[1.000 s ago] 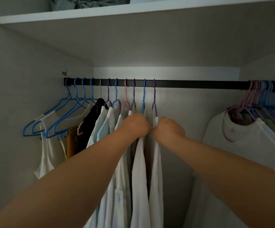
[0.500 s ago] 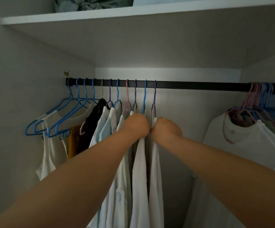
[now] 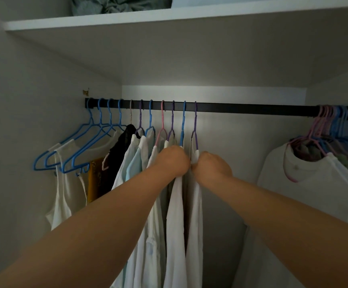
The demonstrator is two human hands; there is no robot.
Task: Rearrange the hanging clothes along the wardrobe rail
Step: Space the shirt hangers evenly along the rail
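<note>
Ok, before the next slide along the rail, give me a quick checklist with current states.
1. Left hand grips a white garment at its shoulder: ok.
2. Right hand grips the next white garment: ok.
3. Purple hanger hooked on the rail: ok.
4. Blue hanger hooked on the rail: ok.
5. Bare rail to the right, up to the right-hand clothes: ok.
6. Garments seated squarely on their hangers: cannot tell, hands cover them.
</note>
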